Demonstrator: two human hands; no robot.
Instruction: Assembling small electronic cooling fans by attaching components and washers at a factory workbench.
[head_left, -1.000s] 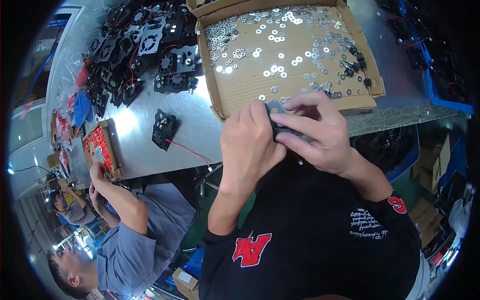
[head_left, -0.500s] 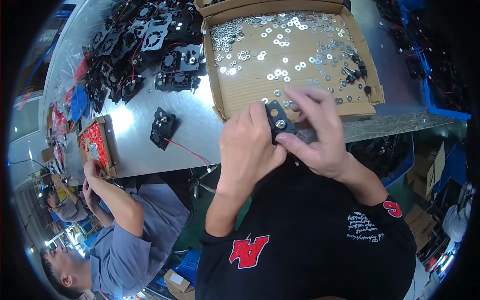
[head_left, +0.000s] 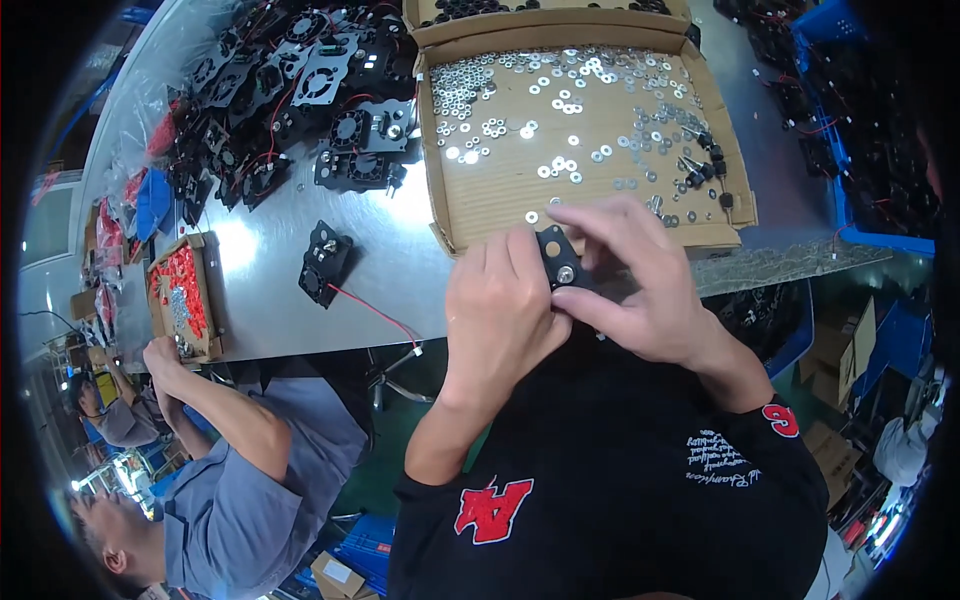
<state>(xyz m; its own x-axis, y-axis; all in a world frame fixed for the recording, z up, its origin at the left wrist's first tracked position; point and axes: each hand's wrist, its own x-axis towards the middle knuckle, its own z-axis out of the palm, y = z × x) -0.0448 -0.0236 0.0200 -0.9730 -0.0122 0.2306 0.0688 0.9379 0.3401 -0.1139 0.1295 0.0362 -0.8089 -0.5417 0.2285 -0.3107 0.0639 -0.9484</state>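
Note:
Between my hands, just off the table's front edge, is a small black bracket (head_left: 560, 262) with a round hole and a shiny metal post standing on its face. My left hand (head_left: 500, 300) wraps around its left side, fingers folded over. On the right side, the thumb of my right hand (head_left: 645, 285) rests at the bracket's lower end. That hand's index finger arches above the part, while its other fingers curl in at the edge. A shallow cardboard box (head_left: 480, 215) lies right beyond my fingertips, holding scattered metal washers (head_left: 560, 165) and nuts (head_left: 455, 95).
Several black fan units (head_left: 345, 130) are heaped at the far left, and a single fan unit (head_left: 325, 262) with a red wire lies nearer. At left, a co-worker's hands (head_left: 165, 365) are at a small box of red pieces (head_left: 205, 300). A blue bin (head_left: 880, 238) stands right.
My right thumb has shifted from beside the metal post to the bracket's lower end. The whole view has moved slightly. Both hands stay around the bracket.

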